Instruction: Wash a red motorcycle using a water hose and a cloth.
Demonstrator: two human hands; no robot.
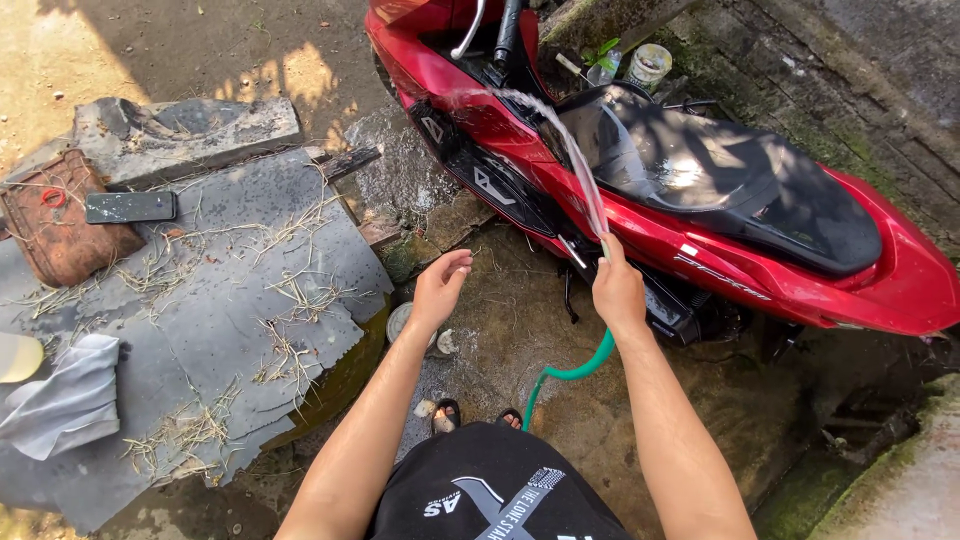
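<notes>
Beside the red scooter (pixel 700 200), right hand (pixel 618 290) grips green hose (pixel 570 372); left hand (pixel 440 290) seemingly loose, empty.

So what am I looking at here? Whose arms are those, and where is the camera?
The camera sits on a person's head and looks down, so the two bare arms are that person's own. The right hand holds a green hose, and water sprays from it onto a red scooter with a black seat. The left hand is open in the air and holds nothing. To the left, grey sheets lie on the ground with dry grass on them, beside a dark phone and a pale cloth.
</notes>
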